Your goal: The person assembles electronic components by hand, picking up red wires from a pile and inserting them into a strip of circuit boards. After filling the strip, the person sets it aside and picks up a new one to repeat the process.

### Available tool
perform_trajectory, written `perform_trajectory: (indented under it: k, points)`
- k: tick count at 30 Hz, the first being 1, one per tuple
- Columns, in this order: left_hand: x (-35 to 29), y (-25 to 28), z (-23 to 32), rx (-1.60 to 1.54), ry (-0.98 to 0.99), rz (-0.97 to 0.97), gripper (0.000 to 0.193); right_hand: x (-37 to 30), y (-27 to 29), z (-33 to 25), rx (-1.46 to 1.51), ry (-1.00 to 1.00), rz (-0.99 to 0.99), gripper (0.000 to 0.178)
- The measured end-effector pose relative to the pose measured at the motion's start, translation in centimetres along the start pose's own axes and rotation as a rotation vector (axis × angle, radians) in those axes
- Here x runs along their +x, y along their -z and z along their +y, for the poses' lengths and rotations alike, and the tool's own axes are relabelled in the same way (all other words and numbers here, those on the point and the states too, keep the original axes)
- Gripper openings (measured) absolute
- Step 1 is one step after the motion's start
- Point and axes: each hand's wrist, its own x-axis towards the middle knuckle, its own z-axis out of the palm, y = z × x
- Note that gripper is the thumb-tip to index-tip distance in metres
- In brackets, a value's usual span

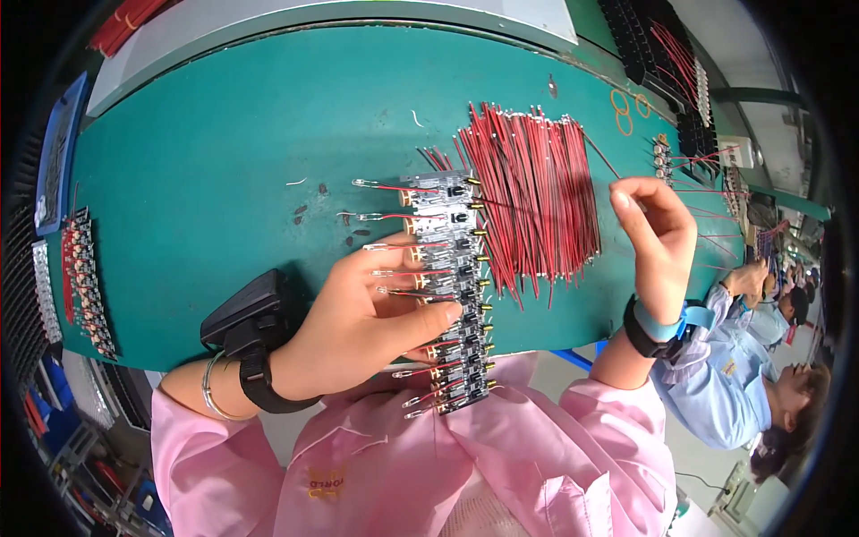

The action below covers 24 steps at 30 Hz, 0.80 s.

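Observation:
A long strip of small clear-and-black plastic assemblies (458,268) runs through my left hand (353,313), its lower end close to my pink jacket. My thumb lies across its front and the other fingers go behind it. Clear bulbs on short red wires stick out from its left side, and brass-coloured tips from its right. To the right of the strip, my right hand (660,228) is raised with thumb and index finger pinched on a thin dark wire (601,155). Between my hands lies a thick bundle of red and black wires (537,192) with stripped ends.
Rubber bands (622,112) lie at the far right of the green table (224,134). More assemblies (82,282) and a blue tray (63,148) are at the left. A grey ledge (313,27) borders the back. Co-workers (729,376) sit to the right.

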Motion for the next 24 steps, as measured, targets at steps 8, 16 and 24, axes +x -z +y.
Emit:
perform_trajectory:
  k: [8, 16, 24]
  points:
    - [0.1, -0.2, -0.1, -0.020, 0.039, 0.004, 0.031, 3.3, 3.0, 4.2, -0.743, 0.230, 0.095, 0.017]
    - [0.5, 0.3, -0.5, -0.168, 0.049, -0.015, 0.030, 4.4, 2.8, 5.9, -0.858, 0.312, 0.002, 0.011]
    - [0.4, 0.2, -0.3, -0.168, 0.103, -0.025, 0.029, 1.5, 2.5, 3.5, -0.786, 0.340, -0.011, 0.010]
